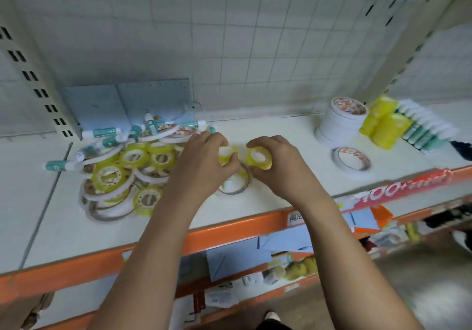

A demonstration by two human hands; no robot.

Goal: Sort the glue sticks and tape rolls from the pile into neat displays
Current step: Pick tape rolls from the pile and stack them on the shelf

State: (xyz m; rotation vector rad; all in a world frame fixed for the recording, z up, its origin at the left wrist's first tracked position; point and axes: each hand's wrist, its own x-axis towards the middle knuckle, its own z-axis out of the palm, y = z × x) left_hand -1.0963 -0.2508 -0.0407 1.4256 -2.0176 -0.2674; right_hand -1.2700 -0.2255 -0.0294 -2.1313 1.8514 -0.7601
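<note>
Only "100+" legible, red strip [406, 185]; left hand [204, 162], right hand [279, 167] hold tape rolls [258, 159].

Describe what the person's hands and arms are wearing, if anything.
Both the left hand and the right hand are bare: no gloves, rings, watch or bracelet show. No sleeve shows anywhere down to the picture's lower edge.

Left half of shelf [275, 135] blocked by pile [127, 166] of tape rolls and glue sticks, back edge nearly to front edge. Centre taken by left hand [201, 161] and right hand [275, 166], each gripping a yellow roll [258, 157], thin roll [236, 183] flat beneath. Open along back edge from pile to white roll stack [339, 123]. Right end crowded: stack, lone roll [352, 161] near front edge, yellow packs [383, 123], glue stick row [424, 128].
</note>
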